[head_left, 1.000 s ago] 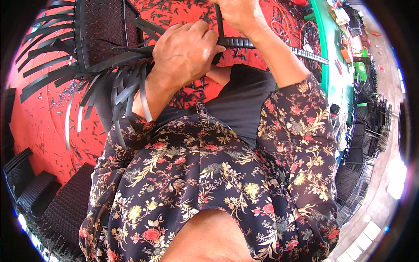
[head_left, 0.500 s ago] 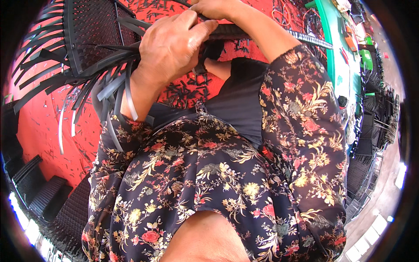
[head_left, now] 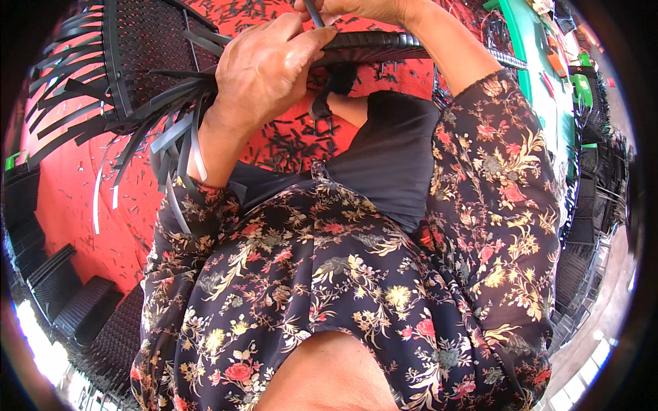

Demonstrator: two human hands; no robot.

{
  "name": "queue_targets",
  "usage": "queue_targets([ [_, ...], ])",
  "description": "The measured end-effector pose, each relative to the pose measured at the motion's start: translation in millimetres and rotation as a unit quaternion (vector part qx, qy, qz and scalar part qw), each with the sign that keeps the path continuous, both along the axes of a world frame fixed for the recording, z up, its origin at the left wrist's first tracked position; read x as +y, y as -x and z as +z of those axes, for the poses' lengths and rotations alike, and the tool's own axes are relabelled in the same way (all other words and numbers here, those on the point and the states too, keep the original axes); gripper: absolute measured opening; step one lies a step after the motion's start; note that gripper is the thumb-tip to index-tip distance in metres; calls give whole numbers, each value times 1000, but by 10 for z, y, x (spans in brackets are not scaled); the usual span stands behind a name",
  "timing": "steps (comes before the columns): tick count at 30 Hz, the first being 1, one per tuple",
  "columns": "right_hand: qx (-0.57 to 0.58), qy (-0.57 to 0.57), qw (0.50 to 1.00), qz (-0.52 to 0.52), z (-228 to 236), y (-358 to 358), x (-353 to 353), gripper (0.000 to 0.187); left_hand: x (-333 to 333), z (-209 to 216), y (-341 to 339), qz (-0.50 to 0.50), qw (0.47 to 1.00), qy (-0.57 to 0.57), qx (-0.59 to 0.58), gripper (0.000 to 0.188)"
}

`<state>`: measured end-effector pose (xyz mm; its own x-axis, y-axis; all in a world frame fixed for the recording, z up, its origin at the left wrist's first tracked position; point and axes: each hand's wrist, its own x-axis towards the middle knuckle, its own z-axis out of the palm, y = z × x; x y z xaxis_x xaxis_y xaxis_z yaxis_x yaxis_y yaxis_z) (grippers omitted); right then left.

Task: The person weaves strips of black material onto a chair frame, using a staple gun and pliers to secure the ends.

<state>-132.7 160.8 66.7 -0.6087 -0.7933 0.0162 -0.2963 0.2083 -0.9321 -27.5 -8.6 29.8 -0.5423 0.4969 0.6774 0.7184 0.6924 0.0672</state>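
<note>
1. Clasping the black wrapped rod (head_left: 373, 42) near its left-hand end, the left hand (head_left: 260, 72) has its fingers curled under and out of sight, its thumb pressed along the top.
2. Just beyond the rod, at the upper edge of the view, is the right hand (head_left: 373, 8). Its fingers bend close around a dark strip (head_left: 314, 12), but the frame crops them, so I cannot tell whether they pinch it.
3. That strip slants up and slightly left from the left thumb, crosswise to the rod, between the two hands.
4. The rod's long axis runs sideways, from the left hand, beneath the right forearm, out to the right. The left hand is the nearer one, touching it; the right sits a little above.
5. Left of the left hand, a dark woven panel (head_left: 144, 41) lies tilted, loose strips (head_left: 171, 133) fanning from its edges, some hanging beside the left wrist.
6. Below, cut scraps (head_left: 295, 144) litter the red floor covering (head_left: 68, 198).
7. Farther right, the rod's far end reaches toward a green-edged table (head_left: 517, 34); contact is unclear.
</note>
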Motion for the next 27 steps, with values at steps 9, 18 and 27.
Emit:
queue_targets([
  [9,283,-88,953,58,-169,112,13,38,-5,17,4,-5,1000,-23,0,35],
  [18,468,-101,877,-34,-143,126,24,14,-84,107,49,-37,997,-10,-61,39],
  [27,-92,-79,986,-119,-149,120,-97,26,-88,153,72,-53,998,-11,-45,38],
])
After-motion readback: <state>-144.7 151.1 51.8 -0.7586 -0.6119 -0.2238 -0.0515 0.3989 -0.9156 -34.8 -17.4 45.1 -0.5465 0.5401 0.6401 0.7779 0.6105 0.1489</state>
